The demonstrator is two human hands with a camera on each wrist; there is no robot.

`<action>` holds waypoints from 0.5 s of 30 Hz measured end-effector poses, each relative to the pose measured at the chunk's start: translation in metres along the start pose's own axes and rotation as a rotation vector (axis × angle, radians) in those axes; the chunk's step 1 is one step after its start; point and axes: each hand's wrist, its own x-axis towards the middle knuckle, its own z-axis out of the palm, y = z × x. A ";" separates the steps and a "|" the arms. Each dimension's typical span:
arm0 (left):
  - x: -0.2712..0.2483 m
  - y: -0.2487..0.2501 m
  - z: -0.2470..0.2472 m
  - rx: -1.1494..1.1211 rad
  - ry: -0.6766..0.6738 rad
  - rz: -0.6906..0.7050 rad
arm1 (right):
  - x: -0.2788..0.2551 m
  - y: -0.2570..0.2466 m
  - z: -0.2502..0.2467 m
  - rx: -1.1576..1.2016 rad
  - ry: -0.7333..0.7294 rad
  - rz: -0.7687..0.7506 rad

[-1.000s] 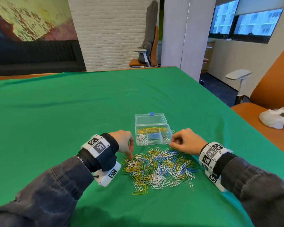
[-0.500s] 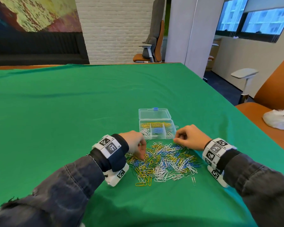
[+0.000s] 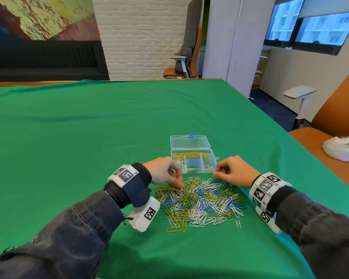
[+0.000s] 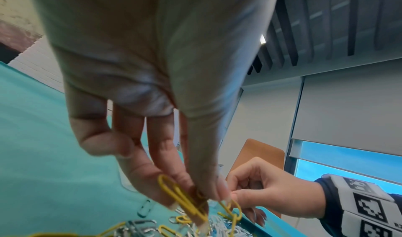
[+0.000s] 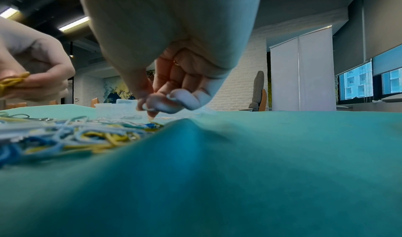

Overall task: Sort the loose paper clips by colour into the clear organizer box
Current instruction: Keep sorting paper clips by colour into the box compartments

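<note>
A heap of loose paper clips [image 3: 199,202] in yellow, blue, white and silver lies on the green cloth. Just behind it stands the clear organizer box [image 3: 193,170], lid [image 3: 189,141] thrown back. Yellow clips fill its far compartment, blue ones the middle, pale ones the side cells. My left hand [image 3: 179,185] is at the heap's far left. In the left wrist view its fingertips [image 4: 219,191] pinch a few yellow clips [image 4: 180,199]. My right hand [image 3: 217,174] is curled at the heap's far right corner. One fingertip [image 5: 152,116] touches the clips there; I see nothing held.
The green cloth [image 3: 89,137] stretches bare to the left and behind the box. Right of the table's edge an orange chair seat carries a crumpled white bag [image 3: 343,147]. A grey armrest [image 3: 299,92] stands beyond it.
My left hand has slid from the heap's left edge to its far side, nearer the box. The right hand has stayed in place.
</note>
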 end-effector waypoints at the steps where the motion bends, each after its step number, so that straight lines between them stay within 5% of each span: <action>1: 0.000 0.000 0.000 -0.004 0.006 0.000 | 0.000 0.000 0.000 -0.001 0.000 0.000; 15: 0.016 0.007 0.004 -0.337 0.081 0.017 | 0.000 -0.001 0.001 0.011 -0.005 -0.015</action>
